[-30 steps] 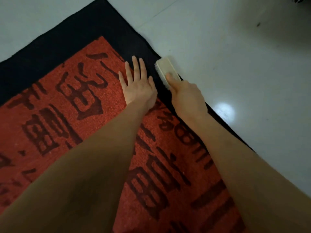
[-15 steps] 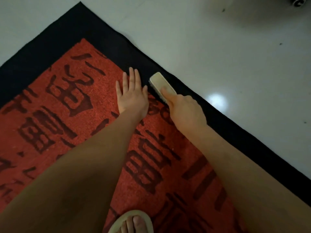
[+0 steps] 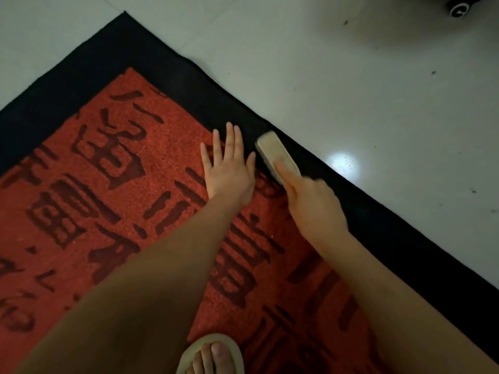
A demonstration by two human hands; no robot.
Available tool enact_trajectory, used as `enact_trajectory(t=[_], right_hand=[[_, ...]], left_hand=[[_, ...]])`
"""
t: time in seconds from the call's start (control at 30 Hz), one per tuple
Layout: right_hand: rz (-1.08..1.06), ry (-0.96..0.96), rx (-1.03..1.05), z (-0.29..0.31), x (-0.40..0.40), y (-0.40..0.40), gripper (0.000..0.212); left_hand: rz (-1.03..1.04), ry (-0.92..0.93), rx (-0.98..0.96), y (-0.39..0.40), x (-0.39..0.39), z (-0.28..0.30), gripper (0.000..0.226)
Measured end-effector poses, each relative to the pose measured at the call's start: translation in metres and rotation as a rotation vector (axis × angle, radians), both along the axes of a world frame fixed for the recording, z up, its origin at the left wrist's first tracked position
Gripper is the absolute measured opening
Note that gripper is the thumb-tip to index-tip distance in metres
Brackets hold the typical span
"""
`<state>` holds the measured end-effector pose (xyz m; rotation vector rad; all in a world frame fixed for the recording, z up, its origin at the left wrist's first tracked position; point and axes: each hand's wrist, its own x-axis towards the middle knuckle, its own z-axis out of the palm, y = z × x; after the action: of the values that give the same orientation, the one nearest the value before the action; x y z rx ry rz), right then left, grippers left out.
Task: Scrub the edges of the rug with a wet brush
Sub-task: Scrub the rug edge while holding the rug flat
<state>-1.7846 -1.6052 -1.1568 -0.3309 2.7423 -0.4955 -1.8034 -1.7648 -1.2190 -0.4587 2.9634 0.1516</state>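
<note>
**A:** What does your head camera show of the rug [image 3: 113, 184]?

**B:** Your rug lies flat on the pale tiled floor [image 3: 351, 90]. It has a red middle with dark characters and a black border [image 3: 205, 87] round it. One corner of the border points toward the top left.

**A:** And your left hand [image 3: 228, 168]?

**B:** It lies palm down on the red part, fingers straight and a little spread. The fingertips reach the inner line of the black border. It holds nothing; it just presses flat on the pile.

**A:** Where is the brush [image 3: 275, 153]?

**B:** On the black border along the right edge, just beside your left hand and apart from it. It is a pale, long block, lying along the border. Its bristles cannot be seen well, and you cannot tell from here whether it is wet.

**A:** Your right hand [image 3: 313, 203]?

**B:** It grips the near end of the brush. The forefinger lies straight along the top, the other fingers curl round the side.

**A:** Anything else?

**B:** Your foot in a pale sandal [image 3: 213, 354] stands on the rug at the bottom edge. A lamp's glare [image 3: 341, 161] shines on the floor just past the border.
</note>
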Motion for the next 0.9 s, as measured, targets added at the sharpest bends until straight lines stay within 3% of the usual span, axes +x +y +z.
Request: enact_trajectory(t=[0.1,0.3,0.47,0.67,0.83,0.9], right_hand=[[-0.006,-0.080,0.060,0.015,0.051,0.049,0.068],[0.006,0.081,0.047,-0.004,-0.033,-0.012,0.056],[-0.019,-0.035,0.166,0.013,0.022,0.020,0.071],[-0.050,0.043,-0.105,-0.013,-0.075,-0.085,0.055],[0.035,0.072,0.106,-0.004,-0.032,-0.036,0.065],[0.012,0.098,0.087,-0.005,-0.052,-0.062,0.066]], left_hand=[[0.013,-0.012,-0.007,0.002,-0.005,-0.003,0.063],[-0.005,0.002,-0.005,0.001,-0.002,-0.001,0.062],[-0.008,0.034,-0.025,-0.010,-0.017,-0.002,0.062],[-0.033,0.039,-0.049,-0.023,-0.028,-0.005,0.061],[0.075,0.076,-0.047,-0.068,-0.046,-0.006,0.063],[0.093,0.103,-0.064,-0.068,-0.049,-0.008,0.064]])
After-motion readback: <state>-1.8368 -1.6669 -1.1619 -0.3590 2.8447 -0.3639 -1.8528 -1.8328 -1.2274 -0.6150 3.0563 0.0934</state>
